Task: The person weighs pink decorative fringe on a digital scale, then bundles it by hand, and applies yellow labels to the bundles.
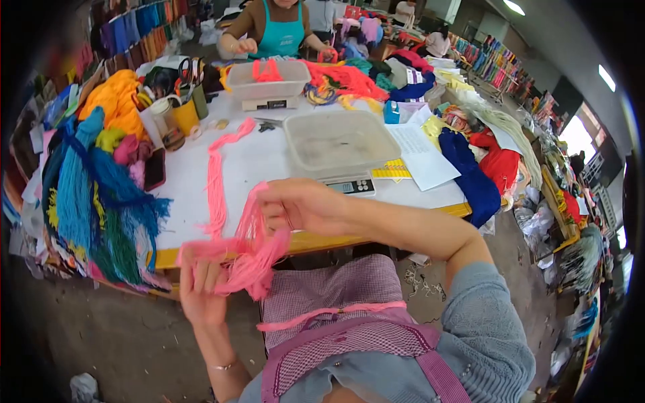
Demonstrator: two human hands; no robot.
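Overhead, strip lights [516,7]; white table [248,161] cluttered with yarn bundles [94,195].

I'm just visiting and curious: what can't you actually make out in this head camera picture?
- Left hand: the pink yarn covers its fingers.
- Right hand: fingertips hidden in the same yarn.
- Scale: display too small to read, platform covered by the plastic tub.
- Person opposite: cut off by the top edge.
- Paper sheet: print too small.

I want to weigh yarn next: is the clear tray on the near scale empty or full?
Empty, it seems: the clear tray on the scale shows only its cloudy bottom, no yarn inside.
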